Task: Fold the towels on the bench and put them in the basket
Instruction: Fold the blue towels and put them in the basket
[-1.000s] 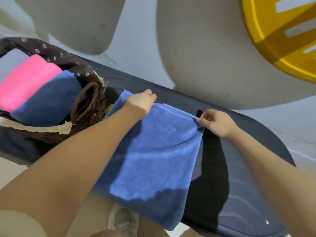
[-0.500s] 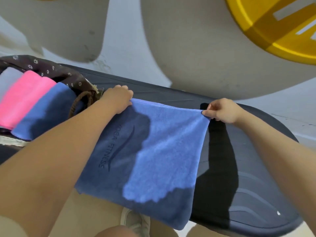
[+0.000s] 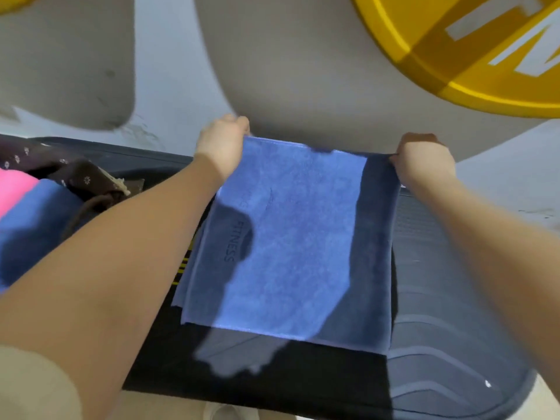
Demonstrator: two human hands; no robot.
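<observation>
A blue towel (image 3: 291, 237) with the word FITNESS on it lies folded double and flat on the dark bench (image 3: 439, 344). My left hand (image 3: 222, 140) pinches its far left corner at the bench's back edge. My right hand (image 3: 424, 159) pinches the far right corner. The towel's near edge lies on the bench top. At the left stands the brown basket (image 3: 88, 177) with a flowered lining, holding a folded pink towel (image 3: 12, 192) and a folded blue towel (image 3: 33, 219).
Behind the bench rises a grey and white wall (image 3: 303, 71) with a yellow ring shape (image 3: 469, 56) at the upper right. A shoe (image 3: 230, 412) shows on the floor below the bench's front edge.
Both hands have carried the towel's top corners away from me to the bench's far edge. The towel hung over the front edge before; now it lies on the bench.
</observation>
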